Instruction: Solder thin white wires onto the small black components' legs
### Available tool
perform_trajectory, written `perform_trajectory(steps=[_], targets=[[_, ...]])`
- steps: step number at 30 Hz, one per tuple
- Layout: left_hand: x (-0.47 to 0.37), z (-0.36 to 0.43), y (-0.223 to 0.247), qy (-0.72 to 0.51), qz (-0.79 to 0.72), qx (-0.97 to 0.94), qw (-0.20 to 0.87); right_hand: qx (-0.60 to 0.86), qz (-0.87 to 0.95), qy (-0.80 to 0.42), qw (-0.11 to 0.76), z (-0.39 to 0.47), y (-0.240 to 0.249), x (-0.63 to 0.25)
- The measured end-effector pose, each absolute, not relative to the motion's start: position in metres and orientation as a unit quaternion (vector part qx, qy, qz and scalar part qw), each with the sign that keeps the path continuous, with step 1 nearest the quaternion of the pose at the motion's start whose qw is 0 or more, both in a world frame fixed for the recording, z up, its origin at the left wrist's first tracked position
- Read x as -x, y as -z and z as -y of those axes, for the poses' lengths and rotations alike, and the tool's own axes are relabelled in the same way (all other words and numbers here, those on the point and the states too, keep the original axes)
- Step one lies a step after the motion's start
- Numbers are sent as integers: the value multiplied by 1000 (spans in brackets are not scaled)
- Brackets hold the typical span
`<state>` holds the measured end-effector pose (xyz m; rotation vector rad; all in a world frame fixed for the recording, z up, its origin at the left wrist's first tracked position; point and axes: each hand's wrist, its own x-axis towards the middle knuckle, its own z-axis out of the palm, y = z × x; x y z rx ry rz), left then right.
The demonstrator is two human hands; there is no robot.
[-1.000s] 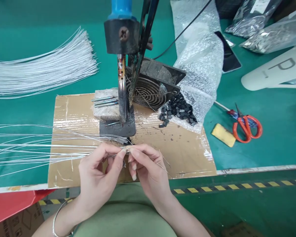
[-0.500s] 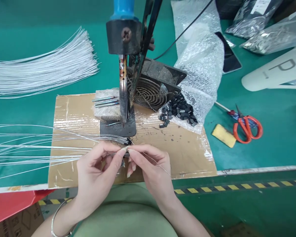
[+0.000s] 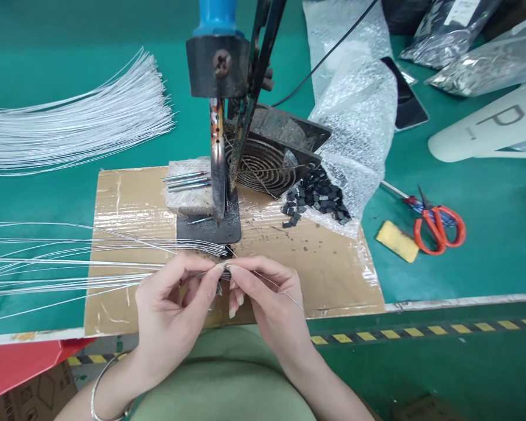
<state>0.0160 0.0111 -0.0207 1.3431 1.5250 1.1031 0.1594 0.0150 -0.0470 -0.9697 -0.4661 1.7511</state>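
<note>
My left hand and my right hand meet fingertip to fingertip over the cardboard. The left thumb and forefinger are pinched on something too small to make out. A thin wire runs from between the right fingertips across that hand. Long white wires come in from the left, their ends at a small black piece just beyond my fingertips. Above stands an iron with a blue handle, its metal tip pointing down over a black plate.
A bundle of white wires lies at the back left. Behind the iron is a dusty fan. Small black parts spill from bubble wrap. To the right are a yellow sponge, orange scissors and a white cylinder.
The fingertips of both hands have shifted very slightly at the pinch, and the lower fingers of my right hand have moved a little. The view has drifted slightly.
</note>
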Motion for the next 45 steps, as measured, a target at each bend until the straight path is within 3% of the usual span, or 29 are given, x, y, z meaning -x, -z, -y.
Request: perform_trajectory(steps=[5,16,40,45], targets=[[-13,-7,24,-423,-611,-565,357,395,177,-746,506,-17,45,-162],[-8,-8,23,-392,-613,-581,364,404,177,-779,446,-24,42,-175],[-22,-8,24,-441,-633,-517,371,405,117,-743,520,-18,46,-154],[-22,-8,23,-440,-633,-503,391,416,178,-720,527,-13,49,-156]])
